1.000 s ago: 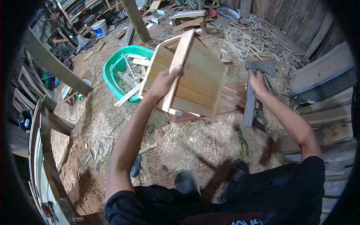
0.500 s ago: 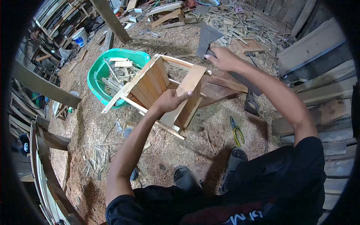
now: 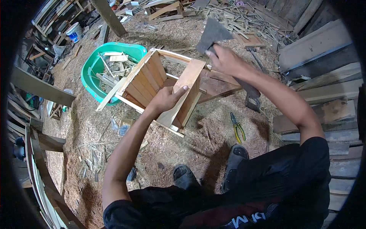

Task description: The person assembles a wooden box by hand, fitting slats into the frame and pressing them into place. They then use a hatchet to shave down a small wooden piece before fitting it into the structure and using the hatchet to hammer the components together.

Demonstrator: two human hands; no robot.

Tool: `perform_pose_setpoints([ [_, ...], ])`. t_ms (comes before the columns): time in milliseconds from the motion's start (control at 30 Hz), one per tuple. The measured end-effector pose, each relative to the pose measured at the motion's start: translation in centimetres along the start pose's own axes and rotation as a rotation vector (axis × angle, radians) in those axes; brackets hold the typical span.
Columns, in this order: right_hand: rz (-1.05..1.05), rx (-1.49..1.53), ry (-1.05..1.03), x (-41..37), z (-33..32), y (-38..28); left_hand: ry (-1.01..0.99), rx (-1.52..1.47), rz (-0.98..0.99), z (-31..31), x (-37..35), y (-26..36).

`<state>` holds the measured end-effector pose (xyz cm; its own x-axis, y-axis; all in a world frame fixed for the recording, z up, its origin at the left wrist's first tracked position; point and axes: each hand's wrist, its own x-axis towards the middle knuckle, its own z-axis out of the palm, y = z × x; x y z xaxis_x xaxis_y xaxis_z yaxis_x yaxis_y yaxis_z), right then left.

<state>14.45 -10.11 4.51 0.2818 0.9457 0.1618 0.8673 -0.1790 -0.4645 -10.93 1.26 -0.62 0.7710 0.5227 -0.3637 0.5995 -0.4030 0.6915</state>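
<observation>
My left hand (image 3: 166,100) grips the near board of a slatted wooden frame (image 3: 146,80), its thumb lying along the board's top face. The frame stands tilted on the sawdust floor, with one end against a green plastic tub (image 3: 88,89). My right hand (image 3: 225,60) is closed on a wide-bladed hatchet (image 3: 214,35), raised beyond the frame's right corner and apart from it. Its dark grey blade points away from me; the fingers hide its handle. Below my right forearm lies a handsaw (image 3: 251,100), partly covered by the arm.
Pliers with yellow-green handles (image 3: 239,133) lie near my right foot. Wood scraps fill the tub, and a pile of thin sticks (image 3: 244,23) lies farther back. Stacked boards (image 3: 324,97) line the right side. A wooden post (image 3: 108,17) stands at the back left.
The view has shifted slightly, so most things appear a little farther left. My right hand and the hatchet have moved slightly relative to the frame, and the blade has turned. My left hand keeps its grip.
</observation>
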Motion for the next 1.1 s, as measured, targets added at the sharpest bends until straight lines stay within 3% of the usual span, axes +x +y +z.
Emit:
perform_pose_setpoints([
  [67,-0.02,-0.033,-0.158,-0.6,1.9,1.7,0.001,-0.012,0.018,0.0,0.2,-0.2],
  [100,-0.152,-0.093,-0.041,-0.8,2.3,1.5,0.008,-0.012,0.039,0.1,0.1,-0.2],
  [200,-0.075,-0.108,-0.117,0.4,1.1,1.8,0.037,-0.017,0.048,0.3,0.1,-0.2],
  [300,0.076,0.004,0.053,0.3,1.0,0.6,0.005,-0.011,0.007,0.0,0.0,0.1],
  [400,0.036,-0.099,-0.133,-0.5,1.9,2.2,-0.003,-0.019,0.032,0.1,-0.6,0.4],
  [500,-0.051,-0.126,-0.093,0.9,0.8,3.7,0.0,-0.03,0.035,-0.2,-0.7,0.6],
  [600,0.041,0.032,0.109,0.8,-0.3,0.9,0.004,0.004,0.023,-0.1,-0.4,0.5],
  [700,0.101,0.041,-0.171,-0.6,1.4,0.7,0.003,-0.003,0.041,0.1,-0.2,0.2],
  [800,-0.067,-0.211,-0.186,1.1,0.3,1.2,0.01,0.001,0.055,0.1,0.1,0.0],
  [833,-0.015,-0.137,-0.04,0.9,0.4,0.9,0.012,0.011,0.049,-0.1,0.0,-0.1],
  [933,0.058,0.04,0.108,0.6,0.2,0.1,-0.006,-0.023,0.042,-0.1,-0.2,0.0],
  [967,0.141,0.073,-0.037,0.1,0.3,-0.1,-0.006,-0.018,0.045,0.0,-0.2,-0.1],
  [1067,-0.087,-0.201,-0.222,0.9,1.7,3.5,0.005,-0.004,0.059,0.0,-0.1,0.0],
  [1100,-0.059,-0.139,-0.208,1.1,0.6,2.6,0.014,-0.006,0.054,0.1,-0.2,-0.2],
])
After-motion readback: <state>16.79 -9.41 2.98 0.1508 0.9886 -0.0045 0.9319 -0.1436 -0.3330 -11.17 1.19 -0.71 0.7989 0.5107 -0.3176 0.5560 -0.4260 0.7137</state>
